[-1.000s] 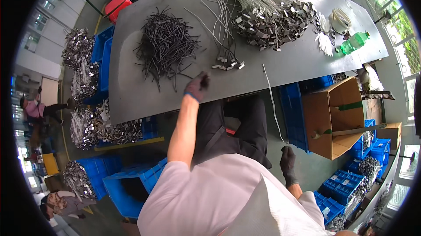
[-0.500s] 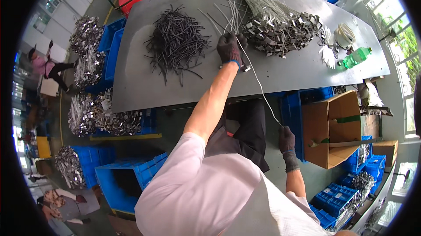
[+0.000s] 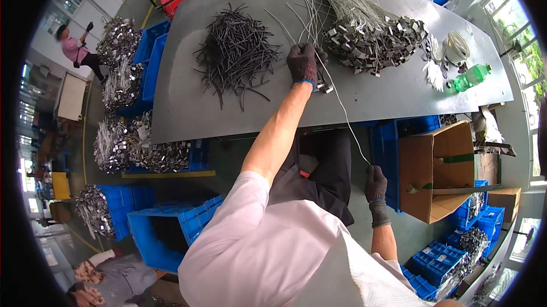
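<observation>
The right hand (image 3: 376,184) grips a white cord (image 3: 345,112) near the worktop's (image 3: 188,96) near edge, probably steadying it; the left hand (image 3: 303,63) curls over white wires (image 3: 310,19), its grip hidden.

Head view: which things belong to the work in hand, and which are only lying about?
Likely in the work:
white wire between left hand and right hand
metal-tipped wire bundle
dark strips

Apparently just lying about:
green bottle
cream roll
</observation>
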`<state>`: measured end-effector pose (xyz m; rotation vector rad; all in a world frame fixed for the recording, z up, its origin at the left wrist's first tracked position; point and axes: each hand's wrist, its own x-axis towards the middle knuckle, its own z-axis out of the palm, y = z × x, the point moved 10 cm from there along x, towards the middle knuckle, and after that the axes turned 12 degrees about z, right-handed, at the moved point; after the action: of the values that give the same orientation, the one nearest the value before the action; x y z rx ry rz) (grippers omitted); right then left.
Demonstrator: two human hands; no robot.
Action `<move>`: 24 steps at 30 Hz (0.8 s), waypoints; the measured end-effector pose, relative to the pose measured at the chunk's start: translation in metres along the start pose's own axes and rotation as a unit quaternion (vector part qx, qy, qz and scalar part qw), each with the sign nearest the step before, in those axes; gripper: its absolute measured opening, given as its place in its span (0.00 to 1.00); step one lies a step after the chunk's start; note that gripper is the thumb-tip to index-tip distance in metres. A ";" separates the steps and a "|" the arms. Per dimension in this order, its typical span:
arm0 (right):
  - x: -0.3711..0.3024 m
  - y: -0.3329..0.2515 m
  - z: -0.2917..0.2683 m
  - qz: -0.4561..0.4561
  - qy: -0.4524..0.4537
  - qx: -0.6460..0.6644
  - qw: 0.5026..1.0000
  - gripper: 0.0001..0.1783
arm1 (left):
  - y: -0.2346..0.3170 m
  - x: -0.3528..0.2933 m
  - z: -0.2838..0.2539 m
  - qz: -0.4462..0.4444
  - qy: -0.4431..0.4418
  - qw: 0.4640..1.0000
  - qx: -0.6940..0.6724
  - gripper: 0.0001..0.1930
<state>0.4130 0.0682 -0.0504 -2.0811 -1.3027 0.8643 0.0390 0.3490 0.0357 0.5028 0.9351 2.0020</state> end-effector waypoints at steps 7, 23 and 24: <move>-0.008 0.020 -0.015 -0.020 0.022 0.023 0.999 0.13 | 0.047 0.040 -0.108 0.209 0.058 0.925 0.311 0.06; -0.026 0.035 -0.006 0.008 0.028 0.004 1.000 0.12 | -0.080 -0.056 -0.109 -0.073 -0.297 0.583 0.752 0.28; -0.027 0.032 -0.008 -0.017 0.025 0.021 0.999 0.13 | -0.084 -0.057 -0.109 -0.076 -0.286 0.587 0.753 0.27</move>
<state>0.4283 0.0299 -0.0619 -2.0291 -1.2799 0.8118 0.0456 0.2860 -0.0989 1.7232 1.9351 0.2668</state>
